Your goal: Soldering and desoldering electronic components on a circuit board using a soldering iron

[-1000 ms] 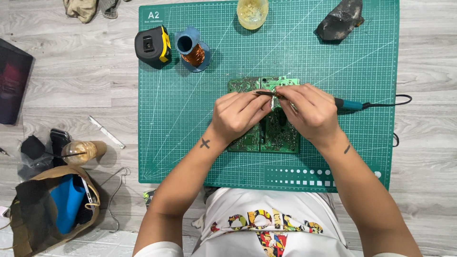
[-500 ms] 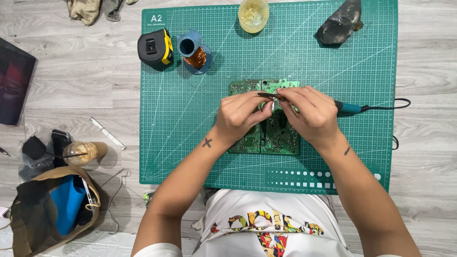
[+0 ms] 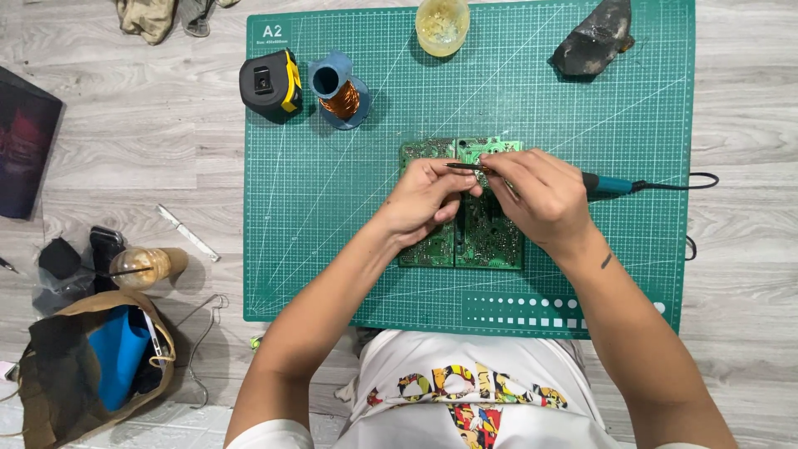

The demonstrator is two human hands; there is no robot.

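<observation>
Floor: grey wood-look planks, seen from above, with a green cutting mat (image 3: 332,249) laid on them in front of a seated person in a white printed shirt.
Circuit board: a green circuit board (image 3: 490,241) lies flat near the middle of the mat, partly hidden under both hands.
Left hand: the left hand (image 3: 428,204) rests on the board's left half, fingers curled narrow and pinching a thin dark rod-like thing at its upper edge; what exactly it is, I cannot tell.
Right hand: the right hand (image 3: 540,199) sits at 3 o'clock of the left, touching it, fingers closed around a soldering iron (image 3: 611,185) whose blue handle sticks out toward 3 o'clock, with a black cord trailing off the mat's right edge. Its tip meets the board near the top edge, between the two hands.
Mat, 12 o'clock side: a yellowish round jar (image 3: 442,25), and a dark crumpled lump (image 3: 594,40) toward 1 o'clock.
Mat, 10 o'clock corner: a black and yellow tape measure (image 3: 270,83) just beside a blue spool of copper wire (image 3: 339,91).
Floor, 9 o'clock: a small knife (image 3: 187,233), a brown bottle (image 3: 150,266) lying down, and a brown paper bag (image 3: 83,374) with something blue inside at 8 o'clock.
</observation>
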